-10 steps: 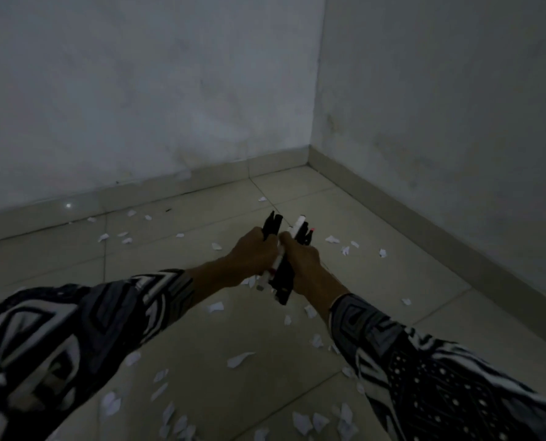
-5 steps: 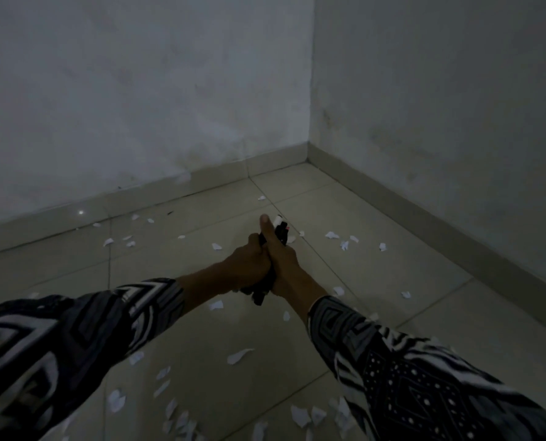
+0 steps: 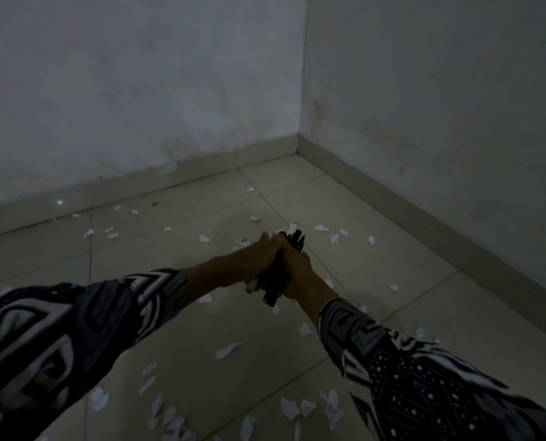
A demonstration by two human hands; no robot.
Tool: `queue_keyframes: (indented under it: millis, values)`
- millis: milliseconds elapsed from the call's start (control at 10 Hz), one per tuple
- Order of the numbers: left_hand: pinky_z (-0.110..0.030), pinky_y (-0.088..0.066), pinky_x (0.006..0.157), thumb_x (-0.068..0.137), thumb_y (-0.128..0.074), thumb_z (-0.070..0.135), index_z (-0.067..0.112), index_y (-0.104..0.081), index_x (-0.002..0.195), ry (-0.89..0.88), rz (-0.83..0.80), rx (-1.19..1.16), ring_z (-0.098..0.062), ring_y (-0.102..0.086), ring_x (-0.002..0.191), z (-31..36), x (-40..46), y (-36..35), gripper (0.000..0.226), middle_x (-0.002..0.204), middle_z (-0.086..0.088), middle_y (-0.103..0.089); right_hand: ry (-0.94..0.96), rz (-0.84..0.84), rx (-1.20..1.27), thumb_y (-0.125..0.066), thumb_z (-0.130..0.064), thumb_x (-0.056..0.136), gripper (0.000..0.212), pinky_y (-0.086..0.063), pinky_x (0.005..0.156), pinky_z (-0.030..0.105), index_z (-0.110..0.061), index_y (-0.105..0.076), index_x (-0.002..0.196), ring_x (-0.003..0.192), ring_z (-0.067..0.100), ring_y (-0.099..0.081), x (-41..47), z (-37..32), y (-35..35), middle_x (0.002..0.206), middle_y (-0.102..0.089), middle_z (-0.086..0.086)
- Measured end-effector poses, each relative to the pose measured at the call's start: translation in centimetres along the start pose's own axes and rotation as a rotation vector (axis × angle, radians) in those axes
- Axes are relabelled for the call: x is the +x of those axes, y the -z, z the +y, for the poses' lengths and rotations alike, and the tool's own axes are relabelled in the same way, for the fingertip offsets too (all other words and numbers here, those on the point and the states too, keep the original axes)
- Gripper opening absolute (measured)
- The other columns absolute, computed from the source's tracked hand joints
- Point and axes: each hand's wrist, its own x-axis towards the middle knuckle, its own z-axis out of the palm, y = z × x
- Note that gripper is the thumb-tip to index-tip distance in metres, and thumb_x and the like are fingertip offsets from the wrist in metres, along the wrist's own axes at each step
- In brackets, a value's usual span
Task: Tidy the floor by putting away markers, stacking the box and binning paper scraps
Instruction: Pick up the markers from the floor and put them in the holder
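A bundle of markers [image 3: 276, 283], mostly black with some white ends, is clasped between both hands above the tiled floor. My left hand [image 3: 259, 254] grips the bundle from the left, and my right hand [image 3: 295, 265] wraps round it from the right. Marker tips stick out above the hands, one with a red end [image 3: 302, 237], and the lower ends poke out below. White paper scraps [image 3: 228, 350] lie scattered over the floor around and below my arms. No box or bin is in view.
The room's corner [image 3: 298, 148] lies ahead, with pale walls and a skirting board along both sides. More scraps [image 3: 321, 228] lie near the right wall and a thick cluster [image 3: 166, 418] sits at the bottom of the view.
The hands have closed together round the markers and the bundle's tips, spread a second ago, are now gathered. The view has shifted slightly; the hands stay in the same place.
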Motion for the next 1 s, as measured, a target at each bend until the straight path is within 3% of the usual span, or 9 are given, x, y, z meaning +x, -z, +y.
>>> queue_keyframes:
  millis: [200,300,400,500,600,700,800,900,1000]
  values:
    - [-0.044,-0.053,0.097,0.087,-0.027,0.082,0.02,-0.058,0.132,0.037,0.018,-0.23,-0.026,-0.065,0.11,2.0,0.1,0.7,0.083,0.13,-0.012,-0.063,0.052,-0.044,0.015,-0.058,-0.055,0.094,0.065,-0.049,0.094,0.05,-0.006,-0.054,0.138,0.122,0.042,-0.058,-0.7,-1.3,-2.3,0.133,-0.06,0.023]
    - [-0.05,-0.048,0.104,0.081,-0.037,0.084,0.02,-0.053,0.14,0.12,0.057,-0.353,-0.031,-0.06,0.118,1.8,0.2,-1.4,0.088,0.137,-0.015,-0.057,0.013,0.008,0.034,-0.054,-0.057,0.096,0.071,-0.042,0.107,0.055,-0.004,-0.047,0.143,0.132,0.043,-0.049,-0.3,-0.7,-1.1,0.143,-0.052,0.023]
    - [-0.054,-0.045,0.106,0.08,-0.045,0.083,0.022,-0.038,0.15,0.187,0.048,-0.389,-0.035,-0.053,0.128,1.5,0.4,-2.8,0.093,0.148,-0.014,-0.046,-0.027,0.016,0.211,-0.05,-0.056,0.097,0.065,-0.046,0.101,0.05,-0.008,-0.053,0.141,0.126,0.041,-0.054,-0.3,0.8,-0.7,0.142,-0.054,0.02]
    - [-0.046,-0.04,0.11,0.099,-0.045,0.056,0.016,-0.04,0.149,0.134,0.107,-0.507,-0.035,-0.045,0.136,0.9,1.2,-4.0,0.064,0.151,-0.016,-0.042,0.051,0.016,0.045,-0.053,-0.036,0.103,0.047,-0.052,0.094,0.048,-0.004,-0.055,0.137,0.116,0.043,-0.06,0.3,0.7,-0.5,0.131,-0.061,0.023]
    - [-0.045,-0.039,0.112,0.102,-0.046,0.043,0.016,-0.045,0.147,0.081,0.194,-0.668,-0.034,-0.047,0.132,-0.2,2.4,-4.9,0.052,0.146,-0.018,-0.048,0.127,0.062,-0.091,-0.069,-0.022,0.094,0.038,-0.057,0.087,0.055,-0.002,-0.064,0.126,0.098,0.04,-0.069,1.8,0.5,0.3,0.109,-0.07,0.023]
    - [-0.047,-0.042,0.11,0.102,-0.047,0.041,0.017,-0.049,0.144,0.012,0.209,-0.686,-0.03,-0.055,0.125,-0.6,3.6,-4.9,0.048,0.136,-0.016,-0.057,0.222,0.068,-0.212,-0.073,-0.027,0.089,0.039,-0.062,0.071,0.044,-0.007,-0.065,0.123,0.081,0.031,-0.073,2.9,0.2,0.9,0.094,-0.074,0.012]
    - [-0.044,-0.05,0.103,0.103,-0.047,0.034,0.008,-0.054,0.137,-0.095,0.222,-0.646,-0.029,-0.062,0.114,-0.4,4.1,-4.7,0.043,0.123,-0.018,-0.065,0.284,0.037,-0.226,-0.07,-0.032,0.09,0.031,-0.062,0.074,0.045,-0.016,-0.066,0.116,0.084,0.03,-0.073,3.4,-0.4,1.5,0.091,-0.075,0.009]
    - [-0.043,-0.055,0.093,0.102,-0.049,0.031,0.004,-0.058,0.127,-0.104,0.261,-0.637,-0.028,-0.067,0.104,1.4,3.2,-4.4,0.037,0.11,-0.017,-0.068,0.243,-0.001,-0.235,-0.066,-0.053,0.074,0.044,-0.059,0.084,0.052,-0.024,-0.063,0.107,0.093,0.035,-0.07,1.0,-2.8,1.0,0.101,-0.071,0.015]
    - [-0.035,-0.057,0.08,0.102,-0.049,0.029,0.015,-0.063,0.113,-0.066,0.271,-0.618,-0.022,-0.069,0.092,6.0,0.9,-3.5,0.023,0.097,-0.009,-0.069,0.181,0.004,-0.174,-0.065,-0.047,0.079,0.049,-0.056,0.091,0.051,-0.017,-0.06,0.118,0.101,0.037,-0.066,-2.4,-6.9,0.4,0.111,-0.067,0.019]
